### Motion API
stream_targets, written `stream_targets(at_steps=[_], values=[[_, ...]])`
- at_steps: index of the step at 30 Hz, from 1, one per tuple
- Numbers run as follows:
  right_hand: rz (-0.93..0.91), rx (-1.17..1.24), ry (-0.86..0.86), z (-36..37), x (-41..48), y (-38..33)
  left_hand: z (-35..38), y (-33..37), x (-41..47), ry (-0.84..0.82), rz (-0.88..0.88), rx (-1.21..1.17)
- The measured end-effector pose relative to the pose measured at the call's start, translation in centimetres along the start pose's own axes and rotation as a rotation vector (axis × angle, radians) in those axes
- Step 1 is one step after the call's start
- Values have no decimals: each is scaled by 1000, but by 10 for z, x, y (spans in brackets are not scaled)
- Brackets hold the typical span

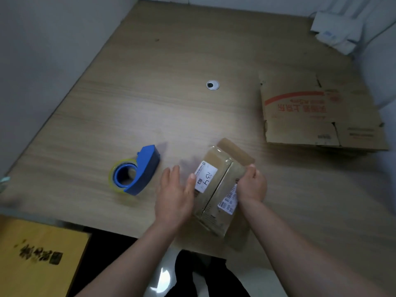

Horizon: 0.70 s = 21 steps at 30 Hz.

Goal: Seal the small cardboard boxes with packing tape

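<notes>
A small cardboard box (216,189) with white labels lies on the wooden table (150,103), near its front edge, its two top flaps meeting along a middle seam. One end flap sticks out at the far side. My left hand (174,196) lies with straight fingers against the box's left side, thumb on the top. My right hand (251,185) grips the box's right edge with curled fingers. A blue tape dispenser (137,171) with a roll of clear tape rests on the table left of my left hand, apart from it.
A stack of flattened cardboard boxes (317,112) with red print lies at the right. White devices (336,28) sit in the far right corner. A round cable grommet (212,85) is in the table's middle. A yellow box (36,256) stands below the front left edge.
</notes>
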State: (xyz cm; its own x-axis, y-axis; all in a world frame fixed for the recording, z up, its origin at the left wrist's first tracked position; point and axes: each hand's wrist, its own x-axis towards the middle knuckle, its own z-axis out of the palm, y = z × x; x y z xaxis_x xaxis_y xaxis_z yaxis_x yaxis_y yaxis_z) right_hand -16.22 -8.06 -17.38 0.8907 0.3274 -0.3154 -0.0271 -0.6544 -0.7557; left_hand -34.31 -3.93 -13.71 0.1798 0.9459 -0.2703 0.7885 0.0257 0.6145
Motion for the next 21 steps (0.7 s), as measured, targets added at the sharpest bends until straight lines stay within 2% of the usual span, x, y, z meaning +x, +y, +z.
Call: stream_targets(at_steps=[3, 6, 12, 15, 17, 21], values=[[32, 10, 21, -7, -13, 6, 20, -11, -23, -64, -60, -107], [-26, -111, -44, -23, -31, 19, 30, -15, -15, -44, -87, -198], [-195, -400, -177, -60, -54, 56, 23, -6, 9, -170, 78, -173], [-246, -489, -234, -64, -64, 58, 27, -1, 8, -77, 6, -274], [-284, -572, -266, -67, -62, 57, 34, -7, 3, 0, -33, -259], [-329, -600, -332, -68, -42, 51, 39, -20, -7, -6, 46, -152]])
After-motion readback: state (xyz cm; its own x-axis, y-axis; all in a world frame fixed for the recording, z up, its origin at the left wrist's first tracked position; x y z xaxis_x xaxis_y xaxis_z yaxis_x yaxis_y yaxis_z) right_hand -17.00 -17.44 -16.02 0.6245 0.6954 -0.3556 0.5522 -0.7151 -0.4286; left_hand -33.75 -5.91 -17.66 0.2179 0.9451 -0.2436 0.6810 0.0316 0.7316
